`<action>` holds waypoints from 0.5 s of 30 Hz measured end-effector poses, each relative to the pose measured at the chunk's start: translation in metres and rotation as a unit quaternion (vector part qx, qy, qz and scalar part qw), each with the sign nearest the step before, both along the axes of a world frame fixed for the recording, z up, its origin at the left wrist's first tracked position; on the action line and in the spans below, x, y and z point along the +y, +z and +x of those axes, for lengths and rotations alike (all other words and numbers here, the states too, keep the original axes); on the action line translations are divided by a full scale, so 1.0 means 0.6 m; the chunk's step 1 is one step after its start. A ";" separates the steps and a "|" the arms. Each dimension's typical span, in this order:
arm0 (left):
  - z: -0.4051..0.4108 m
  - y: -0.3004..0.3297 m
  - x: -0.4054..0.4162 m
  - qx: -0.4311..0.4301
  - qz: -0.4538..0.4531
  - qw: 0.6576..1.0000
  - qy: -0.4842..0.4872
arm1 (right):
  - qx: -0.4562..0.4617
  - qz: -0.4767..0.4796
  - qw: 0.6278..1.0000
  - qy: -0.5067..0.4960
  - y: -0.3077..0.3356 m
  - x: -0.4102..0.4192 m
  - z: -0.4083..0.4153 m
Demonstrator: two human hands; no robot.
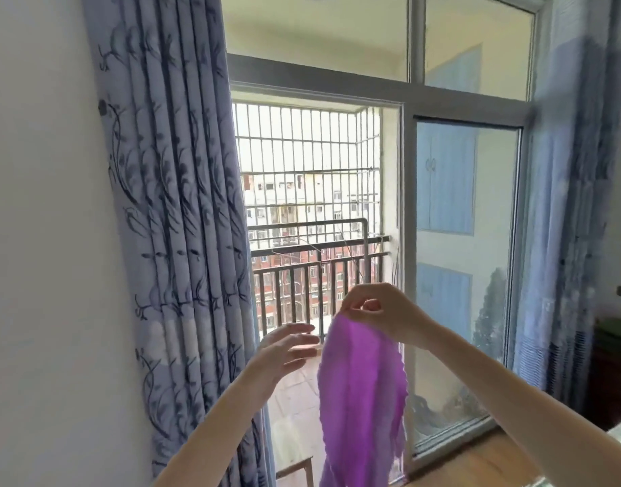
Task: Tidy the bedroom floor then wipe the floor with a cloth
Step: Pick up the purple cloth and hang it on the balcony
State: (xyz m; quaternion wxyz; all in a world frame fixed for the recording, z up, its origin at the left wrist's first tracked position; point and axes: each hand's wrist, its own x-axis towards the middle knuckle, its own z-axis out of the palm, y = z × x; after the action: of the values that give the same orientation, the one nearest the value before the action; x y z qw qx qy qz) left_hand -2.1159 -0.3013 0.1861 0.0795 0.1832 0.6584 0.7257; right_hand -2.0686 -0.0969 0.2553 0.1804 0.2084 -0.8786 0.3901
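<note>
A thin purple cloth (363,398) hangs down in front of me, in front of the open balcony door. My right hand (379,312) pinches its top edge between thumb and fingers and holds it up at chest height. My left hand (284,349) is just left of the cloth, fingers spread and straight, blurred, holding nothing and a little apart from the fabric. The lower end of the cloth runs out of the bottom of the frame.
A blue patterned curtain (175,205) hangs at the left beside a white wall. The sliding glass door (463,275) stands at the right, with another curtain (576,205) beyond it. The balcony railing (319,272) lies ahead. Wooden floor (477,462) shows at bottom right; a wooden stool (296,465) stands below.
</note>
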 end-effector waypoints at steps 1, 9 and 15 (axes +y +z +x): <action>-0.026 0.004 -0.005 0.002 0.006 1.000 -0.003 | 0.003 -0.004 1.000 -0.005 0.002 -0.001 -0.021; -0.217 0.004 -0.019 0.006 0.035 0.999 0.016 | 0.003 -0.008 0.999 -0.035 -0.019 0.012 -0.196; -0.362 -0.027 0.016 -0.005 0.031 0.999 0.020 | -0.001 0.011 1.000 -0.027 -0.046 0.038 -0.358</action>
State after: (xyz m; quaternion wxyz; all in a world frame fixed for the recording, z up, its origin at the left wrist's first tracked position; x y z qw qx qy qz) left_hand -2.3332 -0.2915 0.1698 0.0629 0.1686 0.6388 0.7480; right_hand -2.2832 -0.0741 0.2274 0.1881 0.1861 -0.8884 0.3752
